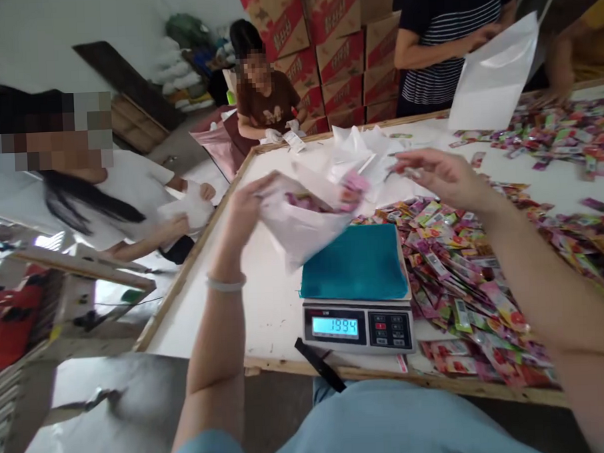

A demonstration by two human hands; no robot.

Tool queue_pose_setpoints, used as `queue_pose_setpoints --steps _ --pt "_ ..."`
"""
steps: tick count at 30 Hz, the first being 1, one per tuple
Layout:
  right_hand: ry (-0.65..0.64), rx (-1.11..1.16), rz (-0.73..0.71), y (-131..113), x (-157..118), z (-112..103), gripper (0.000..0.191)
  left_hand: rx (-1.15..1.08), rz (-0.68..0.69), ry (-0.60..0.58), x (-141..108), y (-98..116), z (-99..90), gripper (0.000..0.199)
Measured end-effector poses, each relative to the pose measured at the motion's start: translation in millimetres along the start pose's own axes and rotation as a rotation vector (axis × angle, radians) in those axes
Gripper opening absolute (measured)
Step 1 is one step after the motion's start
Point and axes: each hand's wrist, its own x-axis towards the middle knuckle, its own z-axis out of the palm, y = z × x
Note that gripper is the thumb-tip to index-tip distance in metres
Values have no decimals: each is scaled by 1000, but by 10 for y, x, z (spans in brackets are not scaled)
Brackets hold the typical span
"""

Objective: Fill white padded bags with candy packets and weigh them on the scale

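Note:
A white plastic bag (pixel 302 230) with small colourful packets in its open mouth hangs tilted above the left part of a digital scale. My left hand (pixel 251 205) grips its upper left edge. To the right of the bag, my right hand (pixel 437 174) is raised with its fingers apart, over the back of a packet pile. The scale has a teal platform (pixel 354 264), and its lit display (pixel 335 326) reads 1994. A large pile of small packets (pixel 458 266) lies against the scale's right side. Behind the bag are more white bags (pixel 361 147).
A wooden rim (pixel 184 275) edges the white table. Other people stand at the left, back and back right; one holds a large white bag (pixel 496 78). Stacked cartons (pixel 342 54) rise behind. More packets (pixel 568 135) lie at the far right.

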Motion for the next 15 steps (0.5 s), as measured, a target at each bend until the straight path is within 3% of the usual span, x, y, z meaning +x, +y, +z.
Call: queue_pose_setpoints --steps 4,6,8,11,15 --pt "152 -445 412 868 -194 -382 47 -194 -236 71 -30 -250 -419 34" --pt "221 -599 517 1174 -91 -584 39 -170 -291 60 -98 -368 -596 25" --pt "231 -644 529 1354 192 -648 37 -126 -378 113 -165 -534 -783 26" --pt "143 -642 477 1482 870 -345 40 8 -467 194 -235 -909 -1087 31" --pt "21 -645 448 1565 1754 478 54 314 -369 227 -328 -1443 -1377 33"
